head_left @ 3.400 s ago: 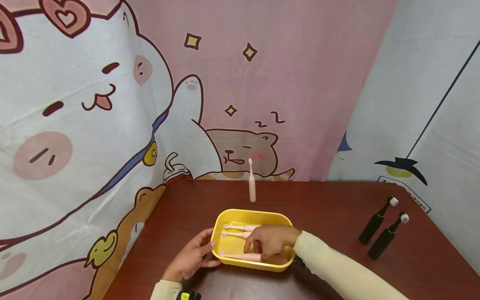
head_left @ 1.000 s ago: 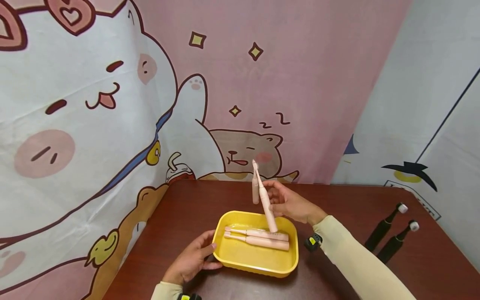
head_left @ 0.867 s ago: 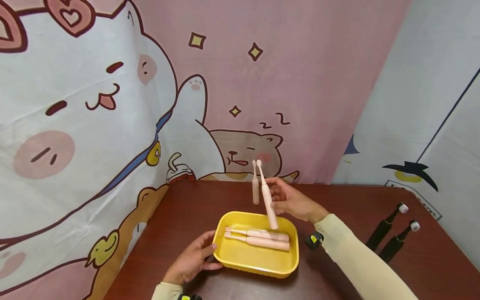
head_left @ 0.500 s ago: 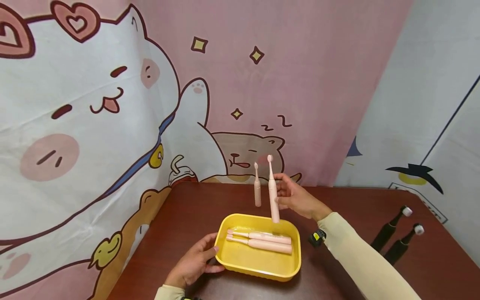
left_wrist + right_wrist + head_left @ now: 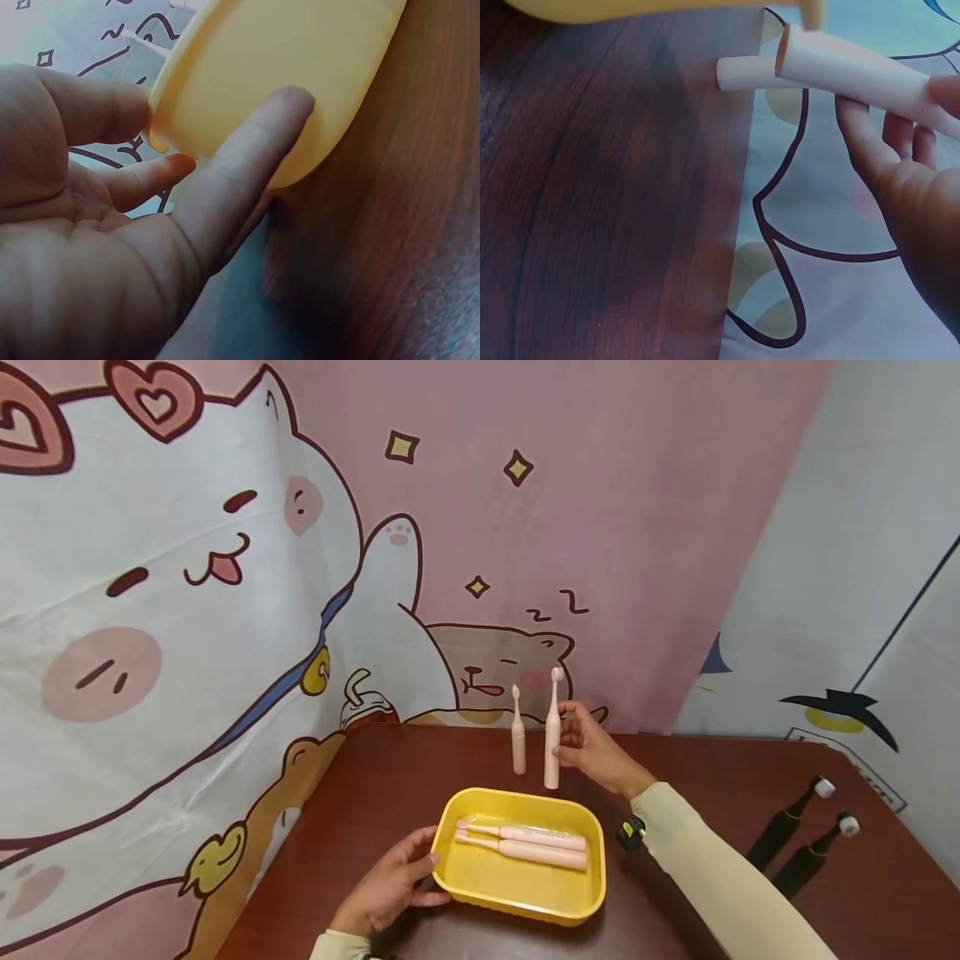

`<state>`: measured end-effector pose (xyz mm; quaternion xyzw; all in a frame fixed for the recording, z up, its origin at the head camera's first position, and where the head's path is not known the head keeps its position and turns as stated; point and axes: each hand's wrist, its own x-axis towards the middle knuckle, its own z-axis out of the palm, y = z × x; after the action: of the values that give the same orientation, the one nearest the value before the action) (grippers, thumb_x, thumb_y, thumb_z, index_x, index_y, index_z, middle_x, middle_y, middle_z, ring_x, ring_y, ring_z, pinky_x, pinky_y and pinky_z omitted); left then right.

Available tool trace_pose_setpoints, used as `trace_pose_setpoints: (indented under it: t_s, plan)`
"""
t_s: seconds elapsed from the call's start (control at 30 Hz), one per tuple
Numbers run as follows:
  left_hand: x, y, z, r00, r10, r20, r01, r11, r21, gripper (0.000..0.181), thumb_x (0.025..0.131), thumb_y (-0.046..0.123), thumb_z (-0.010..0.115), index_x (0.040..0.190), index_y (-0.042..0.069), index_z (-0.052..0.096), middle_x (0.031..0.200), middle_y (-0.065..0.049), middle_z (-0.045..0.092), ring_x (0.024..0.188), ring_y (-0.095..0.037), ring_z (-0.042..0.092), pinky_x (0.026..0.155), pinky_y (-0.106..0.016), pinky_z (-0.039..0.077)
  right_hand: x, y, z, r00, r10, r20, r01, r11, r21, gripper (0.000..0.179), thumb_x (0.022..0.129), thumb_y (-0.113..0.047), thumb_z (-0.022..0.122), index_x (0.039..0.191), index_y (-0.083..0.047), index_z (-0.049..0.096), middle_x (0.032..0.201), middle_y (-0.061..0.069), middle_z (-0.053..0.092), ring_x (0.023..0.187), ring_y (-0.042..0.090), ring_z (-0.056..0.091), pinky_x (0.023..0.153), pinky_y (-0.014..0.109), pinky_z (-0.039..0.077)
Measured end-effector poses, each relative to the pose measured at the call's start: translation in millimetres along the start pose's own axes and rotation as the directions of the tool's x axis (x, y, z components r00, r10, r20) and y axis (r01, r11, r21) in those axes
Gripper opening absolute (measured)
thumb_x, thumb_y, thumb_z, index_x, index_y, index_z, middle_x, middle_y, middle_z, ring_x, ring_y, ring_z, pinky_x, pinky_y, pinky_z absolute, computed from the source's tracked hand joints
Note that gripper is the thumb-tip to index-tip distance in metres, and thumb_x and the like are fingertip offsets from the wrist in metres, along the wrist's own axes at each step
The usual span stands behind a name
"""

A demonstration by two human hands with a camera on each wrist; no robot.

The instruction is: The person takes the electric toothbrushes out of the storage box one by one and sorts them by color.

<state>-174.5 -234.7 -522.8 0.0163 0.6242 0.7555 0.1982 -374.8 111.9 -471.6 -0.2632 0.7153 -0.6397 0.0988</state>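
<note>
My right hand [image 5: 596,750] pinches a pale pink electric toothbrush [image 5: 552,756], held upright with its brush head up, behind the yellow tray. To its left stands a matching pink toothbrush [image 5: 518,747] on the table, upright. In the right wrist view the held toothbrush [image 5: 855,71] crosses in front of the standing one [image 5: 742,73], both seen from their base ends. My left hand [image 5: 397,878] grips the left end of the yellow tray [image 5: 517,902], thumb at the rim. In the tray lie two more pink toothbrushes, one [image 5: 543,837] behind the other [image 5: 543,854].
Two black electric toothbrushes stand at the right of the table, one [image 5: 776,835] slightly behind the other [image 5: 806,864]. A cartoon-printed curtain [image 5: 615,552] hangs behind the dark red wooden table [image 5: 420,756].
My right hand lifted a pink toothbrush out of the tray's front, turned it upright and carried it back and rightward, beside the standing one. My left hand stays on the tray.
</note>
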Motion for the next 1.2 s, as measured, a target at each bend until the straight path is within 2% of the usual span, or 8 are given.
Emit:
trace_pose_setpoints:
  t_s: [0.2, 0.47, 0.6, 0.87, 1.2]
  plan:
    - [-0.4, -0.4, -0.9, 1.000, 0.005, -0.001, -0.005, 1.000, -0.005, 0.054, 0.114, 0.014, 0.045, 0.162, -0.002, 0.026, 0.162, -0.030, 0.033, 0.129, -0.034, 0.064, 0.091, -0.052, 0.063, 10.5, 8, 3, 0.999, -0.024, -0.024, 0.023, 0.998, -0.050, 0.066, 0.095, 0.012, 0.067, 0.148, -0.011, 0.035, 0.123, 0.025, 0.051, 0.109, 0.038, 0.056, 0.083, 0.042, 0.064]
    - [-0.1, -1.2, -1.9, 1.000, 0.002, -0.001, -0.002, 1.000, -0.011, 0.055, 0.114, 0.015, 0.047, 0.162, -0.002, 0.027, 0.163, -0.030, 0.033, 0.129, -0.034, 0.063, 0.090, -0.051, 0.064, 19.5, 22, 2, 0.996, -0.069, -0.051, 0.061, 0.986, -0.152, 0.064, 0.092, 0.011, 0.071, 0.144, -0.011, 0.040, 0.119, 0.026, 0.056, 0.106, 0.038, 0.060, 0.085, 0.030, 0.056]
    - [0.4, -0.7, -1.1, 1.000, 0.004, -0.001, -0.004, 1.000, -0.010, 0.055, 0.114, 0.014, 0.047, 0.162, -0.002, 0.027, 0.162, -0.030, 0.034, 0.127, -0.033, 0.064, 0.090, -0.051, 0.064, 23.6, 27, 1, 0.994, -0.087, -0.062, 0.073, 0.978, -0.197, 0.064, 0.092, 0.011, 0.072, 0.142, -0.011, 0.041, 0.118, 0.023, 0.059, 0.104, 0.034, 0.061, 0.088, 0.032, 0.054]
    - [0.8, 0.7, -0.6, 1.000, 0.001, -0.005, -0.001, 1.000, -0.008, 0.055, 0.114, 0.013, 0.046, 0.162, -0.003, 0.026, 0.163, -0.031, 0.032, 0.128, -0.033, 0.064, 0.090, -0.051, 0.064, 29.0, 36, 1, 0.990, -0.101, -0.103, 0.072, 0.963, -0.258, 0.059, 0.092, 0.010, 0.073, 0.137, -0.011, 0.041, 0.116, 0.022, 0.061, 0.103, 0.032, 0.063, 0.094, 0.044, 0.053]
    - [1.8, 1.0, -2.5, 1.000, -0.016, 0.007, 0.016, 1.000, -0.004, 0.056, 0.114, 0.016, 0.047, 0.162, -0.002, 0.026, 0.164, -0.030, 0.032, 0.128, -0.033, 0.064, 0.091, -0.052, 0.064, 32.8, 47, 8, 0.985, -0.135, -0.107, 0.100, 0.954, -0.283, 0.059, 0.090, 0.009, 0.076, 0.135, -0.007, 0.042, 0.115, 0.022, 0.062, 0.102, 0.034, 0.065, 0.089, 0.039, 0.054]
